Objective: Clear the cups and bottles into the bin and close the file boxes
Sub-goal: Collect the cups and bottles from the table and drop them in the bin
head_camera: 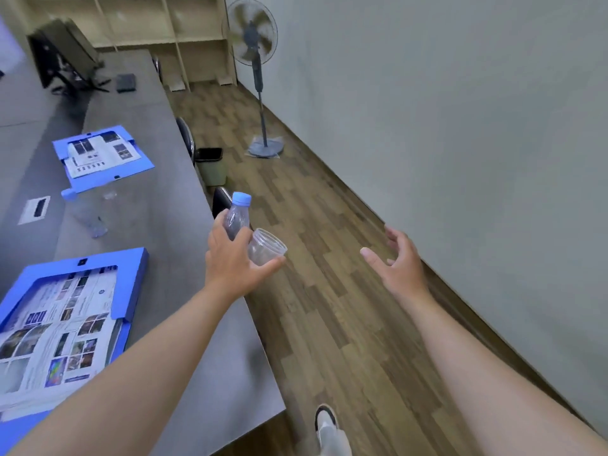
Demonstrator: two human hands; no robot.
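My left hand (230,258) grips a clear plastic bottle (237,217) with a blue cap together with a clear plastic cup (266,246), held out past the table's right edge. My right hand (396,260) hovers open over the floor, holding nothing. A second blue-capped bottle (84,212) lies on the grey table (184,225), with a clear cup (109,195) just behind it. Two blue file boxes lie open with papers inside: one near me (65,320), one farther along (98,156). A pale green bin (212,166) with a dark liner stands on the floor beside the table.
Dark chairs (220,200) are tucked along the table's right side. A standing fan (255,77) is by the wall, shelves behind it. A monitor (62,54) sits at the table's far end. Wooden floor runs between table and wall. My shoe (325,419) shows below.
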